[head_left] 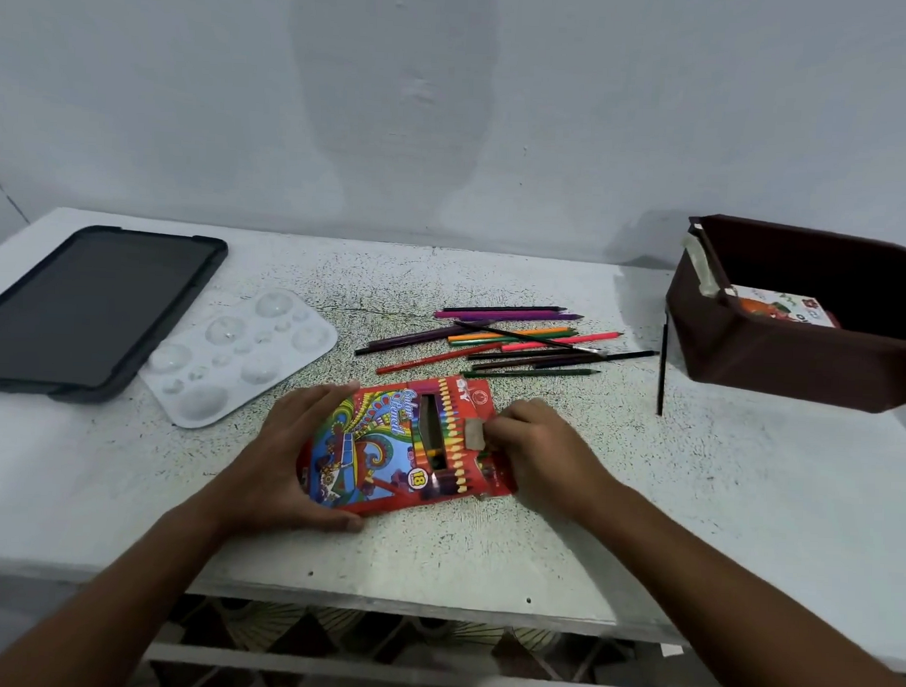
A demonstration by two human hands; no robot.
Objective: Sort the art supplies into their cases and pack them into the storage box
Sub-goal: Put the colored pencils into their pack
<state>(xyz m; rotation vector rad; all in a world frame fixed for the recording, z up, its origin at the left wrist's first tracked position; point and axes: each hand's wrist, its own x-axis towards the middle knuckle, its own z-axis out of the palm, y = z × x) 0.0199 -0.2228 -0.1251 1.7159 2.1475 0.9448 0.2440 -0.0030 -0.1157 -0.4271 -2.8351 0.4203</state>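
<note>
Colour pencil case (406,449) lying flat on the tabletop (485,550), near the front edge, between both hands. Thin printed card, worn at the open end, window cut in the face; a few pencils visible inside through the window.

Left hand (293,461) curled round the closed end of the case, thumb on the near edge, fingers over the far edge; clamped on it. Right hand (534,449) at the open end, fingertips pinching the torn flap (476,432); closed on that flap.

Loose coloured pencils (512,340) heaped just beyond the case, well apart from both hands, with one thin brush (533,337) lying across them. Single dark stick (662,368) lying alone near the storage box (779,354). Storage box at the right of the tabletop, open, one printed pack (781,306) already inside.

Handling, judged: case light and soft, likely to buckle or tear further if squeezed at the middle or pulled hard by the flap. Best held by the long edges near the closed end, flap lifted gently. Pencils light, stiff, prone to roll; best gathered in a small bundle at mid-length, points aligned one way.

Also present: white paint palette (240,356) and dark tablet (92,310) at the left.
</note>
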